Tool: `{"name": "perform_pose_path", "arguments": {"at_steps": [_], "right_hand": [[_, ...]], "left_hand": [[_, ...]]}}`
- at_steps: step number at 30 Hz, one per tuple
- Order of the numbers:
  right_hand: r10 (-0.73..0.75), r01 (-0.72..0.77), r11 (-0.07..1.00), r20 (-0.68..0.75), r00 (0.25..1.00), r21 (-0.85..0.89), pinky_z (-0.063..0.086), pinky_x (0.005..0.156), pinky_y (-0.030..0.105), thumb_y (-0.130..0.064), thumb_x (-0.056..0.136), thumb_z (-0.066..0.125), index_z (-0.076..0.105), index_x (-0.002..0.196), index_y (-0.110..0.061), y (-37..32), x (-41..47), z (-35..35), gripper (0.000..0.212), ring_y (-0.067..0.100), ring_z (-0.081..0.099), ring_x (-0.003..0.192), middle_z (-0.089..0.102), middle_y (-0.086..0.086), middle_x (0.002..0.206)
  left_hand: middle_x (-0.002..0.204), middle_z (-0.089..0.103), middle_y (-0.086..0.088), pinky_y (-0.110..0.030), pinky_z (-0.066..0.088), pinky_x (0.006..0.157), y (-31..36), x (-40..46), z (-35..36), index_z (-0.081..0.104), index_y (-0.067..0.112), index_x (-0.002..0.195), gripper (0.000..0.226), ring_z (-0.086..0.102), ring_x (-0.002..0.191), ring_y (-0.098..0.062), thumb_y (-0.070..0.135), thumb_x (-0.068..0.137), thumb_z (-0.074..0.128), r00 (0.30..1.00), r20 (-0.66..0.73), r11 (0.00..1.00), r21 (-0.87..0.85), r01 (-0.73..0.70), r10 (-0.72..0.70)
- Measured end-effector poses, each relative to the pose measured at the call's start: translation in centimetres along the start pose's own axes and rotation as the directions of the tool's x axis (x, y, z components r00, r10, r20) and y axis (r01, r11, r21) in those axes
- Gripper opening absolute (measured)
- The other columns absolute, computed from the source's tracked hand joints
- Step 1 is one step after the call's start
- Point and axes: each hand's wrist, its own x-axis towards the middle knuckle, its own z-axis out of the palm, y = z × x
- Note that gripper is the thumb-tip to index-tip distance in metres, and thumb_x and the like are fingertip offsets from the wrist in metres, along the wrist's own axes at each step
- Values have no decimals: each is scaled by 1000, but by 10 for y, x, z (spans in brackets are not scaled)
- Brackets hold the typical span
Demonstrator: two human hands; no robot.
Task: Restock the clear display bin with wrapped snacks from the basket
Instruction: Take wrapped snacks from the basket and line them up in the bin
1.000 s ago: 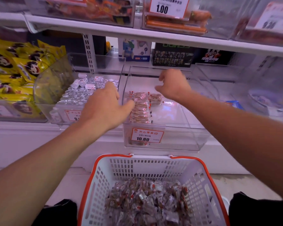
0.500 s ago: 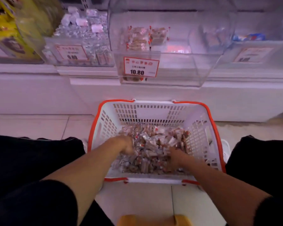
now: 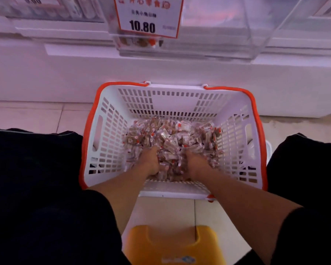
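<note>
Down in the white shopping basket with its two orange handles, both hands are sunk into one heap of wrapped snacks, small clear packets with brown contents and red-and-white print, too many and too jumbled to count. The left hand is buried on the near left of the heap, knuckles up, its fingers hidden under the packets. The right hand lies beside it on the near right, likewise dug in with the fingertips out of sight. Whether either hand is spread flat or curled round packets I cannot tell. A ridge of snacks stands between the two hands.

The basket sits on a pale tiled floor, just in front of the white shelf base. Above it, at the top edge, the clear display bin juts from the shelf, with one orange-bordered price label reading 10.80 on its front. A few packets show through the wall below that label. Two black-clad knees flank the basket, one on each side, and one yellow plastic stool shows between the forearms at the bottom.
</note>
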Motion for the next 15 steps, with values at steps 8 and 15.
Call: {"name": "perform_pose_path", "arguments": {"at_steps": [8, 15], "right_hand": [[-57, 78, 970, 93, 994, -231, 54, 81, 33, -26, 87, 64, 68, 109, -12, -2, 1, 0, 27, 29, 65, 95, 69, 11, 104], [-67, 48, 964, 65, 996, 260, 45, 58, 31, -34, 99, 53, 60, 78, -10, -15, -10, -10, 32, 26, 59, 69, 62, 13, 75]], "left_hand": [[76, 60, -5, -27, 39, 54, -3, -11, -5, 59, 10, 78, 30, 56, 66, -17, 26, 79, 84, 990, -82, 990, 80, 117, -111], [109, 69, -10, -34, 53, 79, -13, -11, -15, 69, 7, 104, 24, 65, 98, -26, 25, 89, 74, 993, -76, 993, 59, 99, -95]]}}
